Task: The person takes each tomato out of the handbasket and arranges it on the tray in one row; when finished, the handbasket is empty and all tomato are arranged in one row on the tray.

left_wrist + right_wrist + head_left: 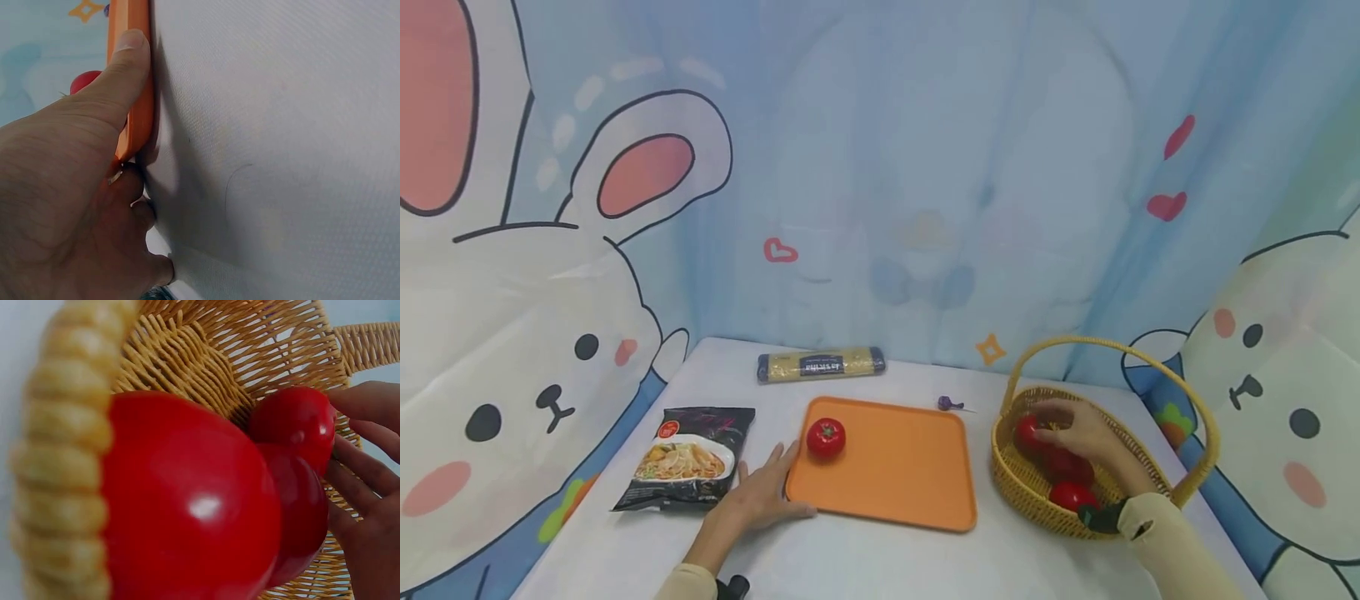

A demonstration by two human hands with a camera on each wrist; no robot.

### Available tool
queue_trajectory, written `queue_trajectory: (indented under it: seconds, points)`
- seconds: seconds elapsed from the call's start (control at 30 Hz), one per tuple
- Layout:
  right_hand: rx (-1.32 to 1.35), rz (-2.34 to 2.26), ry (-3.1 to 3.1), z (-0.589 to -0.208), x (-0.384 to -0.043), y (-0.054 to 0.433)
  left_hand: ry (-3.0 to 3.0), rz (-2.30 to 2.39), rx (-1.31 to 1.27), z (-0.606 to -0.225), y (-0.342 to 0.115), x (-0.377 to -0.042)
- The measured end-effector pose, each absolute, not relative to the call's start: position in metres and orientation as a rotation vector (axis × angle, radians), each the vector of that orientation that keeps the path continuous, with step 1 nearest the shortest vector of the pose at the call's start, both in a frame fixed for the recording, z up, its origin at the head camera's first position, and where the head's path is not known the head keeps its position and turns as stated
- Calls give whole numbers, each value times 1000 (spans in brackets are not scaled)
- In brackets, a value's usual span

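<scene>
My left hand lies at the near left corner of an orange tray, its thumb along the near rim and its fingers spread by the left side. On the tray's left part sits a red tomato with a green top. In the left wrist view the thumb presses on the tray's rim. My right hand reaches into a wicker basket and holds a glossy red tomato between thumb and fingers. Against it lie a darker red fruit and a larger-looking red one.
A black noodle packet lies left of the tray. Behind the tray is a yellow pasta packet, with a small purple item at its far right. The basket's tall handle arches over the right hand. A printed curtain hangs behind.
</scene>
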State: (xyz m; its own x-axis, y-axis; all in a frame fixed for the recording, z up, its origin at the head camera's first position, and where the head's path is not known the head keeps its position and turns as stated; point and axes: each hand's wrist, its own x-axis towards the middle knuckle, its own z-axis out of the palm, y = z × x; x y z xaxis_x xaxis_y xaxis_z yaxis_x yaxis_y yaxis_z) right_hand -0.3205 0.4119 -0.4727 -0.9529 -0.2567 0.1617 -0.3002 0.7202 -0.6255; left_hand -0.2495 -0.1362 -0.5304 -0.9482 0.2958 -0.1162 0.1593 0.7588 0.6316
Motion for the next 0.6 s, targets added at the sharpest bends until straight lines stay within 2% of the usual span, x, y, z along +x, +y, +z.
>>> queue_trajectory:
  seconds: [0.27, 0.6]
  points:
    - [316, 1124, -2925, -480, -319, 407, 2746, 938, 342, -530, -135, -250]
    - [397, 1126, -2863, -484, -319, 405, 2755, 930, 354, -529, -134, -250]
